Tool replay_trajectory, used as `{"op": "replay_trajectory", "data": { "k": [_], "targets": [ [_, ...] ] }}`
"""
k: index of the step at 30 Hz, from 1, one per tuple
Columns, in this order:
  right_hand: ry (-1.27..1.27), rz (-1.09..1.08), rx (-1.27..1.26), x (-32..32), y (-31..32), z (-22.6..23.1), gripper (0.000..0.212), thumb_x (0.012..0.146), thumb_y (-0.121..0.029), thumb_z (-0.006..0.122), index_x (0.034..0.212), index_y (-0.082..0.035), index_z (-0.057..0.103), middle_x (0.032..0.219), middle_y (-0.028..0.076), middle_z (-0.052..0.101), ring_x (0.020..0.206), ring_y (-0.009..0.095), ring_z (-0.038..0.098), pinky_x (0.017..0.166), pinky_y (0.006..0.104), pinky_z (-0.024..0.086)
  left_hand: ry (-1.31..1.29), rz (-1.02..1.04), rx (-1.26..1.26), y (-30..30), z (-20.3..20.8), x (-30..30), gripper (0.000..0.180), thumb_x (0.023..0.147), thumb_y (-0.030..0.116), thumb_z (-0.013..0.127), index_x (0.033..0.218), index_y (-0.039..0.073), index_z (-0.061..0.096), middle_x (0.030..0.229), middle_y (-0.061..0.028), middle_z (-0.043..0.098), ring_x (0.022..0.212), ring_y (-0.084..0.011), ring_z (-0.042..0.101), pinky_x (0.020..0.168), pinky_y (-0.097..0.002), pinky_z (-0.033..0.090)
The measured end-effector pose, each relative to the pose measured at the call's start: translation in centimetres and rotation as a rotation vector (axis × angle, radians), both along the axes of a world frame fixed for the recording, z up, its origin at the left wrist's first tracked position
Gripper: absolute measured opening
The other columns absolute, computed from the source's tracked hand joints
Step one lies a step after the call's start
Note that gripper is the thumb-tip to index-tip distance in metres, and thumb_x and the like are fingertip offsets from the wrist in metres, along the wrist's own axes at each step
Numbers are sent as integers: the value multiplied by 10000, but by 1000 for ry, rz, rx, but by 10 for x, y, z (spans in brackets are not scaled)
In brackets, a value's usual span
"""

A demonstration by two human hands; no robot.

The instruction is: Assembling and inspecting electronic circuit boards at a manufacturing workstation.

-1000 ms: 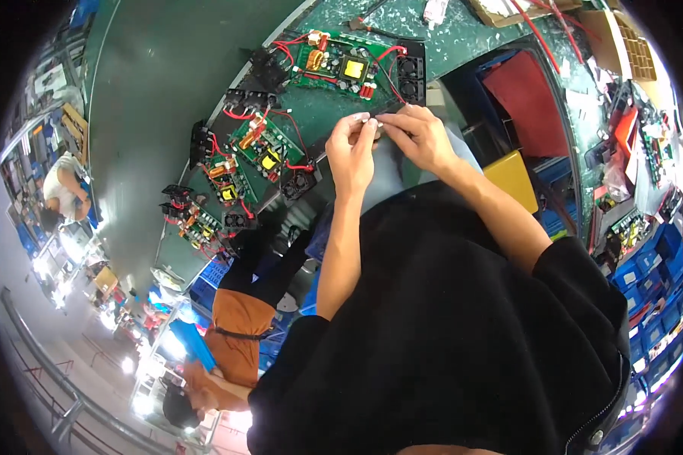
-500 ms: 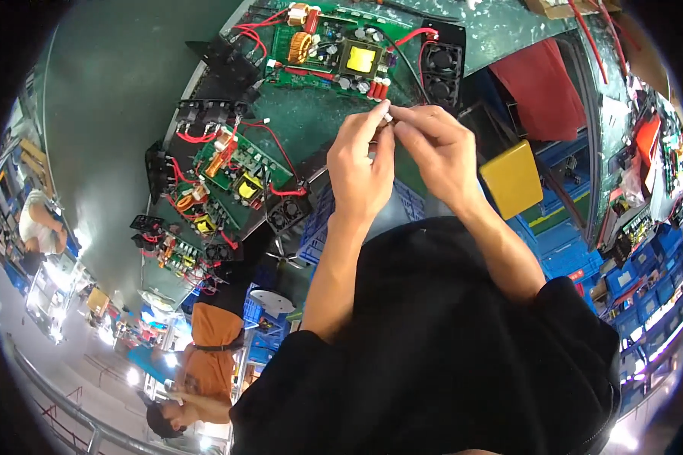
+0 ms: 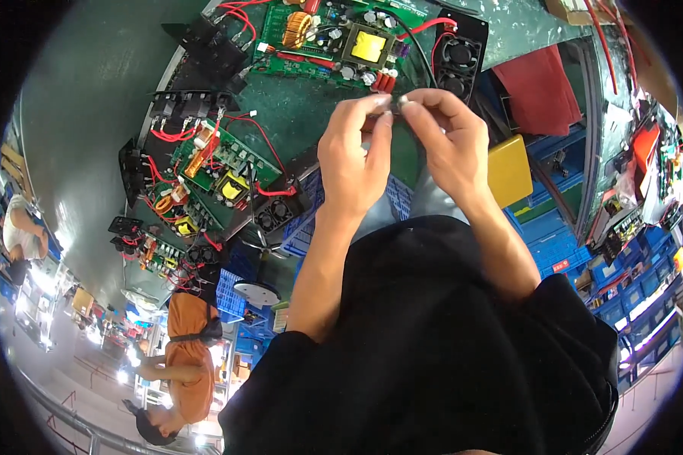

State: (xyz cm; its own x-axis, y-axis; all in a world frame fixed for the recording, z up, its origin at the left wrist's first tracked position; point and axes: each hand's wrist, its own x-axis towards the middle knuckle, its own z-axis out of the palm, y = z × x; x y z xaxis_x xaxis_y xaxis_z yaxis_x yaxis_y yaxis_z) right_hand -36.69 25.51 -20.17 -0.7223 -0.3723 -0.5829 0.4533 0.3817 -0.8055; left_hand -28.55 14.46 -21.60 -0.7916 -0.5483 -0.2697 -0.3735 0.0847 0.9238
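Note:
My left hand is closed in a pinch, thumb against forefinger, above the near edge of the bench. Close on its right, my right hand pinches too, with a small pale bit at its fingertips. A narrow gap separates the two sets of fingertips. What each holds is too small to name. Just beyond them lies a large green circuit board with a yellow-topped transformer, a copper-wound coil and red wires. A black fan unit is wired to its right side.
More circuit boards with black end panels and fans line the bench's left edge. To the right are a yellow panel, a red cloth and blue crates. A person in orange stands at lower left.
My hands have drawn slightly apart, where their fingertips met around a small white piece. The view has shifted a little, so the boards appear further left.

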Motion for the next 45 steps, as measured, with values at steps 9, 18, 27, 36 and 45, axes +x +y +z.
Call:
{"op": "replay_trajectory", "data": {
  "k": [9, 18, 27, 36, 45],
  "targets": [
    [-73, -269, -76, -33, -13, 10, 170, 877, -36, 678, 1027, 45, 692, 857, 39, 666, 689, 80, 578, 648, 202, 462, -50, 48, -45, 2, -18, 2, 117, 938, 44, 551, 1020, 10, 628, 921, -127, 622, 768, -243, 641, 657, -318, 507],
    [600, 111, 311, -30, -24, -3, 128, 822, -93, 726, 911, 0, 721, 751, 33, 660, 604, 56, 561, 579, 204, 462, -56, 140, 122, -1, -14, -6, 172, 948, 90, 589, 1075, -12, 643, 989, -90, 674, 819, -119, 642, 667, -255, 533],
    [614, 214, 196, -17, -12, 4, 124, 798, -59, 722, 915, -16, 720, 752, 54, 638, 615, 98, 577, 568, 239, 464, -53, 227, 631, -8, -2, -16, 210, 935, 147, 640, 1078, -4, 672, 934, -49, 685, 768, -91, 627, 628, -226, 499],
    [768, 231, 69, -21, -5, -3, 154, 736, -35, 762, 888, -55, 744, 788, 48, 626, 659, 136, 593, 577, 246, 468, -50, 216, 963, -20, -5, -18, 174, 920, 128, 650, 1007, -20, 679, 795, -15, 633, 637, -65, 568, 543, -212, 468],
    [1279, 378, 331, -39, -25, -28, 166, 682, -105, 789, 834, -151, 743, 757, -25, 581, 689, 186, 542, 651, 316, 426, 8, 252, -310, -10, -24, -23, 103, 849, 54, 718, 918, -1, 664, 811, -60, 655, 637, -102, 602, 560, -245, 476]
  ]
}}
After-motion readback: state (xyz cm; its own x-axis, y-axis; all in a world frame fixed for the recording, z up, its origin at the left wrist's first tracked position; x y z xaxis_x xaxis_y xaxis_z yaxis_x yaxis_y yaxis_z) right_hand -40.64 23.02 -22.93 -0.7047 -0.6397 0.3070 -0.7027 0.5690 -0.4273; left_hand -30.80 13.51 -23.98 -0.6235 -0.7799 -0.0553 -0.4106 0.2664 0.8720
